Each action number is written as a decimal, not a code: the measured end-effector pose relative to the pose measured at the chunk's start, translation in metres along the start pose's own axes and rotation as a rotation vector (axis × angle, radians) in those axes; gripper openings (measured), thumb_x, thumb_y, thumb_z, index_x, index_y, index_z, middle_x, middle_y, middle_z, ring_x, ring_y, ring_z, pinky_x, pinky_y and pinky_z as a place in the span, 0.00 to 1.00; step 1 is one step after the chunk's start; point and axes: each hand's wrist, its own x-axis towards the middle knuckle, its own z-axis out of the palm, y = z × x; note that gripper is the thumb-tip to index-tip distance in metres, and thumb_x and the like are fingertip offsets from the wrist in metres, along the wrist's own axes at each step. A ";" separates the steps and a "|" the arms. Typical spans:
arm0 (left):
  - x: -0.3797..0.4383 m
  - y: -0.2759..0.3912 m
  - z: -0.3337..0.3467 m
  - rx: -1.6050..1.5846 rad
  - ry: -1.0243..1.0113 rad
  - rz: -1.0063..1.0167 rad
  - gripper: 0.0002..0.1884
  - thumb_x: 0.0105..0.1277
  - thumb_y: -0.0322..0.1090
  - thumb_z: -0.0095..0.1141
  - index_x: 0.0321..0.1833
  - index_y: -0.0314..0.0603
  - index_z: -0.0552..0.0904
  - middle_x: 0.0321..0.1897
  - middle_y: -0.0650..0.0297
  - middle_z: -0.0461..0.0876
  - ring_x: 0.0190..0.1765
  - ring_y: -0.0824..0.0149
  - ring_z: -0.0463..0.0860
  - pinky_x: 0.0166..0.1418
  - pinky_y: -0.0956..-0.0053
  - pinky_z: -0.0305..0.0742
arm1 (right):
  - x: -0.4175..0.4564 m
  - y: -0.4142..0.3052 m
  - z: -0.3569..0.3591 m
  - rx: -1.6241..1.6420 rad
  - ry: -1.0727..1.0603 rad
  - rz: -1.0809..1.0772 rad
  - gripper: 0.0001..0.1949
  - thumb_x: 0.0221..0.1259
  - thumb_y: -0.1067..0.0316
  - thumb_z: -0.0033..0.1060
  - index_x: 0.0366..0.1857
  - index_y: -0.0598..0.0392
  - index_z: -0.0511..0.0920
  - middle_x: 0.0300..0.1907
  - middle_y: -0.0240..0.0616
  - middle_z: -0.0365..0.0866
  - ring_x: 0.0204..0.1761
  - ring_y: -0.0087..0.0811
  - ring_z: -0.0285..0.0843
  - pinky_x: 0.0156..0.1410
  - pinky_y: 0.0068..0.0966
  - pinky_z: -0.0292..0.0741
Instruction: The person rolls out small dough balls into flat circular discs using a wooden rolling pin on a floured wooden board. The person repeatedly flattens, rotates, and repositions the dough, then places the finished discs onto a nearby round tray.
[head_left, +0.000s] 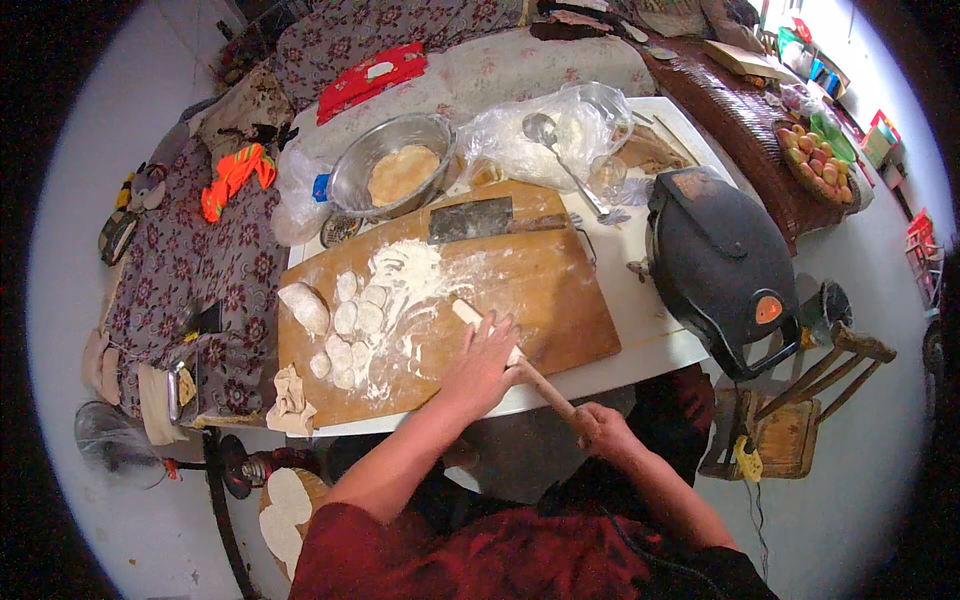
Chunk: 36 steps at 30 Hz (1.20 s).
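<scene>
A wooden rolling pin (546, 390) slants from the middle of a floured wooden board (555, 300) past its near edge. My left hand (484, 367) lies over the pin's upper part, fingers spread out. Around its lower end my right hand (606, 429) is closed, beyond the table edge. Left on the board are several floured dough pieces (345, 317) and a larger dough lump (305, 307), with loose flour (409, 270) beside them. A cleaver (472, 220) lies flat at the board's far side. Behind it, a metal bowl (341, 169) holds dough (403, 174).
A black electric griddle (720, 262) stands at the right of the white table (667, 345). Behind the board are a plastic bag (510, 150) and a metal ladle (574, 176). A crumpled cloth (291, 405) sits at the board's near left corner. A wooden stool (787, 435) stands right.
</scene>
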 end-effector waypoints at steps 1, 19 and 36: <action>0.021 0.003 0.006 0.064 -0.025 -0.001 0.34 0.79 0.51 0.55 0.81 0.38 0.70 0.85 0.49 0.63 0.86 0.37 0.58 0.88 0.39 0.50 | 0.004 0.003 -0.004 -0.034 0.052 -0.036 0.20 0.84 0.49 0.54 0.44 0.58 0.84 0.29 0.34 0.83 0.29 0.28 0.80 0.36 0.34 0.78; -0.007 0.001 0.011 -0.173 0.163 -0.302 0.41 0.78 0.52 0.58 0.84 0.31 0.63 0.89 0.40 0.52 0.90 0.42 0.49 0.90 0.47 0.46 | 0.013 -0.003 0.007 0.015 -0.085 0.051 0.21 0.85 0.46 0.52 0.50 0.55 0.84 0.31 0.30 0.83 0.29 0.24 0.75 0.37 0.27 0.74; -0.045 -0.053 0.028 -1.620 0.366 -0.904 0.27 0.83 0.56 0.53 0.66 0.35 0.79 0.56 0.48 0.89 0.55 0.50 0.92 0.53 0.53 0.91 | 0.048 -0.031 -0.005 -0.923 0.629 -0.842 0.12 0.66 0.67 0.64 0.51 0.39 0.84 0.41 0.36 0.83 0.45 0.47 0.85 0.48 0.45 0.81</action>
